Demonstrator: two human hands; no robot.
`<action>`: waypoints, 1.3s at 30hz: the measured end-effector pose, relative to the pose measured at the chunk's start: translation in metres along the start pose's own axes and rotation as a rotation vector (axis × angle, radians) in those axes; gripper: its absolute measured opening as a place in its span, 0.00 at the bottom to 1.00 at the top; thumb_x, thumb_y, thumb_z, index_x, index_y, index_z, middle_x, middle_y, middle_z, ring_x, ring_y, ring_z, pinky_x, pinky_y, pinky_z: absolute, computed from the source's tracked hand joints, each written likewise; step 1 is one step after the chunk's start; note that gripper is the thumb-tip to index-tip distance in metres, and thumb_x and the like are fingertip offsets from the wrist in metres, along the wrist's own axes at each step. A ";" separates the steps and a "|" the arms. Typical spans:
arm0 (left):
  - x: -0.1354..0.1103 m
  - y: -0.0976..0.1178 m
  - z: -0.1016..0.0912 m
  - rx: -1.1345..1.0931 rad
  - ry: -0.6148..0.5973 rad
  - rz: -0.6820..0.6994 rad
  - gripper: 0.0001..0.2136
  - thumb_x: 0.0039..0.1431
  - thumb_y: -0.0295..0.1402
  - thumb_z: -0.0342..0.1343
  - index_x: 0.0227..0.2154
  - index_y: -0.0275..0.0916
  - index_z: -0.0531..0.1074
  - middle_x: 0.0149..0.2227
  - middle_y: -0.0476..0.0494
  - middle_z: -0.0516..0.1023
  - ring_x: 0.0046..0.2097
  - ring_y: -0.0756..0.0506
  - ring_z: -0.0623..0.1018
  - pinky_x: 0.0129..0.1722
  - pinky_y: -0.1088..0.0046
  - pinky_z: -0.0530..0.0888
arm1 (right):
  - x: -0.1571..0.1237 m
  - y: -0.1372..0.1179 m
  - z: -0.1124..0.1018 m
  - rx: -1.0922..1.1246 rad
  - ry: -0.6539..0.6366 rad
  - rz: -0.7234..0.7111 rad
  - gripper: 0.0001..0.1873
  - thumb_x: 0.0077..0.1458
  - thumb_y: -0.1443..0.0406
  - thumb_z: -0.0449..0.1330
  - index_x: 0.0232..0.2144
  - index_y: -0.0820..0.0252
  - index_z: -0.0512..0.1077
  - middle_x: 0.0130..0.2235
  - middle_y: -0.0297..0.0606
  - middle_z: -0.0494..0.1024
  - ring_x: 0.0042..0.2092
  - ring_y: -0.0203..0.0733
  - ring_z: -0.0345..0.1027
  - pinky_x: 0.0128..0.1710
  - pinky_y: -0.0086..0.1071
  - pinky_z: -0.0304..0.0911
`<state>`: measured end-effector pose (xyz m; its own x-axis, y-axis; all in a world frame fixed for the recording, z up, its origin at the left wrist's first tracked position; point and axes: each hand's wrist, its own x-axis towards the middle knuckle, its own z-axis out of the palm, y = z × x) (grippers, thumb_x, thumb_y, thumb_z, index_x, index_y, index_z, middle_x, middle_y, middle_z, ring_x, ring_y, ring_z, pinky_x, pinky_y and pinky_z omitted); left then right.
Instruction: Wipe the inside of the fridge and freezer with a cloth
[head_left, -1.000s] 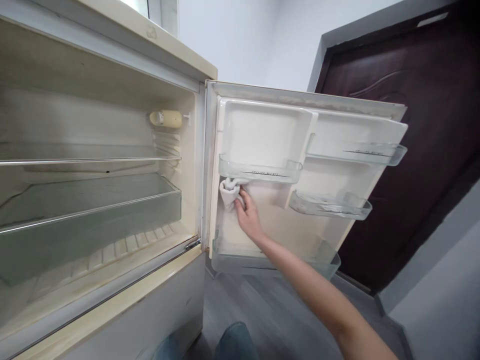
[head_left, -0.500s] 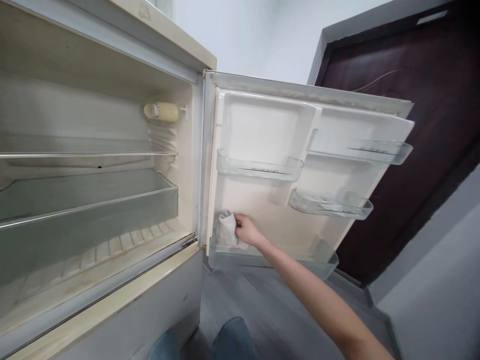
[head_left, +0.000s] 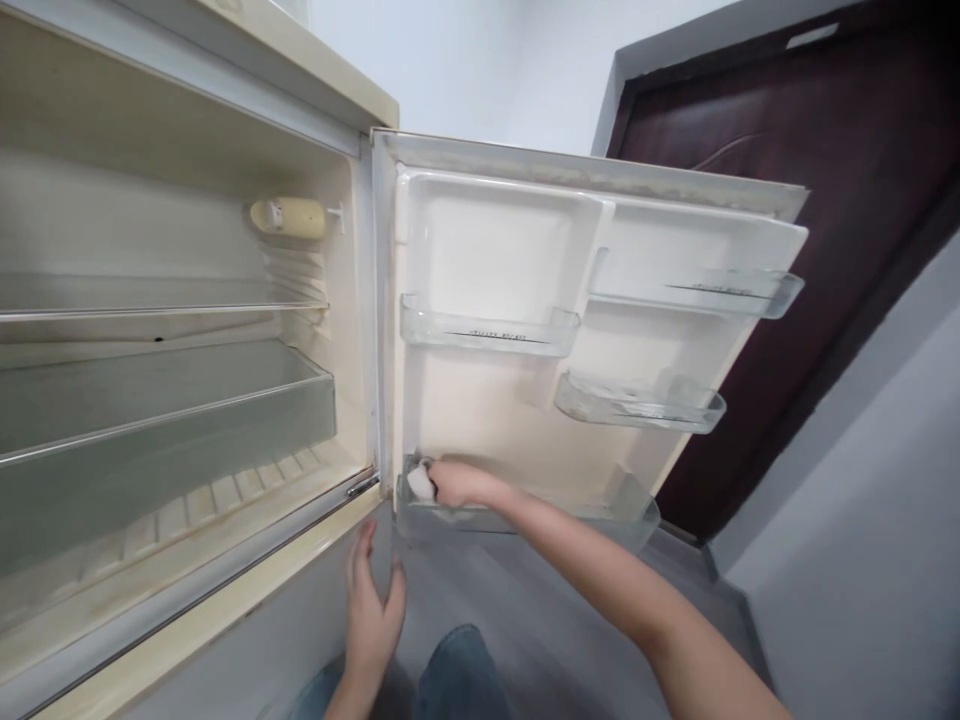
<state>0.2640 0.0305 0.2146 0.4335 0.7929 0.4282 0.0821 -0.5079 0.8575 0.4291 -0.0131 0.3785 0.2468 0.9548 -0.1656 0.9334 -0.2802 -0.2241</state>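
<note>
Closed around a white cloth point(head_left: 421, 482), my right hand point(head_left: 459, 484) reaches into the hinge-side end of the clear bottom door bin point(head_left: 525, 522). The cloth is bunched and partly hidden by the hand and the bin wall. My left hand point(head_left: 373, 605) is raised below the fridge's front edge, with thumb and fingers apart and nothing in it. It is near the lower corner of the opened fridge door point(head_left: 487, 400), not visibly touching it.
Smaller clear bins point(head_left: 491, 333) are fixed higher on the door. To the left is the fridge interior with a glass shelf point(head_left: 165, 295) and a clear drawer point(head_left: 165, 430). A dark red room door point(head_left: 847, 250) stands behind the fridge door. My knees show below.
My right hand has moved down with the cloth, from the door's inner panel into the bottom bin. My left hand has come into view from below. The view has shifted slightly right.
</note>
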 end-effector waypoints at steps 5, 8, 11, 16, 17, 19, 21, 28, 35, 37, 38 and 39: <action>0.022 0.046 -0.004 0.261 -0.054 0.482 0.25 0.58 0.30 0.49 0.58 0.48 0.56 0.64 0.37 0.61 0.67 0.40 0.59 0.63 0.47 0.65 | -0.012 0.011 -0.009 -0.283 -0.070 -0.118 0.17 0.50 0.73 0.55 0.41 0.64 0.77 0.41 0.45 0.80 0.39 0.45 0.73 0.36 0.30 0.61; 0.027 0.041 -0.002 0.365 -0.072 0.569 0.24 0.57 0.29 0.50 0.57 0.45 0.58 0.61 0.36 0.65 0.65 0.39 0.62 0.60 0.48 0.68 | -0.031 0.033 -0.012 -0.317 -0.099 -0.056 0.17 0.46 0.75 0.57 0.38 0.60 0.79 0.38 0.42 0.81 0.37 0.44 0.73 0.33 0.29 0.60; 0.028 0.035 -0.001 0.415 -0.053 0.610 0.24 0.56 0.28 0.51 0.57 0.44 0.59 0.59 0.36 0.67 0.64 0.39 0.64 0.59 0.50 0.70 | -0.058 0.065 -0.013 -0.266 -0.073 0.065 0.19 0.41 0.77 0.56 0.34 0.57 0.79 0.34 0.38 0.81 0.35 0.42 0.73 0.31 0.27 0.58; 0.029 0.034 0.001 0.369 -0.034 0.615 0.23 0.56 0.27 0.51 0.56 0.43 0.59 0.59 0.36 0.67 0.65 0.40 0.62 0.60 0.53 0.69 | -0.112 0.112 -0.014 -0.239 -0.089 0.297 0.19 0.39 0.79 0.55 0.28 0.57 0.80 0.31 0.39 0.81 0.31 0.42 0.72 0.31 0.28 0.60; 0.029 0.035 0.002 0.352 -0.029 0.610 0.23 0.56 0.27 0.52 0.56 0.43 0.60 0.59 0.36 0.67 0.65 0.40 0.62 0.60 0.52 0.68 | -0.122 0.121 -0.014 -0.260 -0.086 0.345 0.19 0.40 0.79 0.54 0.28 0.57 0.80 0.31 0.39 0.81 0.31 0.42 0.73 0.31 0.28 0.61; 0.028 0.036 0.004 0.318 -0.026 0.593 0.23 0.56 0.27 0.52 0.55 0.43 0.60 0.58 0.36 0.67 0.65 0.40 0.61 0.61 0.53 0.67 | -0.140 0.136 -0.016 -0.325 -0.042 0.424 0.17 0.42 0.78 0.54 0.27 0.60 0.80 0.32 0.43 0.81 0.34 0.45 0.74 0.34 0.31 0.63; 0.027 0.040 0.004 0.282 -0.039 0.566 0.22 0.57 0.28 0.52 0.55 0.43 0.61 0.58 0.37 0.68 0.65 0.41 0.61 0.62 0.53 0.66 | -0.153 0.151 -0.022 -0.333 -0.019 0.453 0.17 0.41 0.78 0.53 0.27 0.62 0.80 0.33 0.46 0.81 0.37 0.47 0.75 0.37 0.34 0.65; 0.037 0.049 -0.002 0.151 -0.001 0.385 0.23 0.57 0.36 0.54 0.56 0.43 0.60 0.58 0.35 0.69 0.60 0.42 0.68 0.58 0.55 0.71 | -0.132 0.138 -0.045 0.635 0.021 0.241 0.27 0.43 0.75 0.51 0.45 0.58 0.77 0.44 0.38 0.80 0.44 0.39 0.74 0.41 0.30 0.68; 0.045 0.042 0.000 0.154 0.001 0.391 0.24 0.57 0.38 0.54 0.56 0.44 0.61 0.58 0.37 0.71 0.60 0.43 0.69 0.59 0.56 0.71 | -0.037 0.035 -0.012 0.552 -0.155 -0.023 0.18 0.53 0.70 0.53 0.43 0.62 0.78 0.48 0.38 0.78 0.49 0.41 0.71 0.47 0.28 0.63; 0.045 0.042 0.000 0.148 0.010 0.405 0.23 0.56 0.38 0.55 0.56 0.44 0.62 0.57 0.36 0.72 0.59 0.43 0.70 0.58 0.57 0.72 | -0.019 0.010 -0.010 0.486 -0.147 -0.064 0.18 0.58 0.63 0.53 0.46 0.64 0.76 0.51 0.40 0.76 0.50 0.43 0.70 0.48 0.29 0.63; 0.045 0.041 0.000 0.145 0.016 0.411 0.23 0.56 0.37 0.55 0.55 0.43 0.62 0.57 0.36 0.72 0.59 0.43 0.71 0.57 0.58 0.73 | -0.014 0.001 -0.011 0.455 -0.134 -0.069 0.21 0.59 0.58 0.53 0.47 0.65 0.76 0.52 0.42 0.76 0.51 0.45 0.69 0.49 0.29 0.63; 0.046 0.041 0.001 0.141 0.023 0.421 0.23 0.56 0.37 0.56 0.55 0.43 0.63 0.56 0.36 0.73 0.58 0.43 0.72 0.57 0.58 0.73 | -0.012 -0.005 -0.012 0.422 -0.133 -0.070 0.24 0.60 0.54 0.53 0.47 0.66 0.75 0.52 0.44 0.75 0.51 0.46 0.69 0.48 0.30 0.63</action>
<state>0.2877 0.0456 0.2692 0.4356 0.5138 0.7391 0.0254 -0.8278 0.5604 0.4244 -0.0217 0.3931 0.1258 0.9595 -0.2521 0.7519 -0.2579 -0.6067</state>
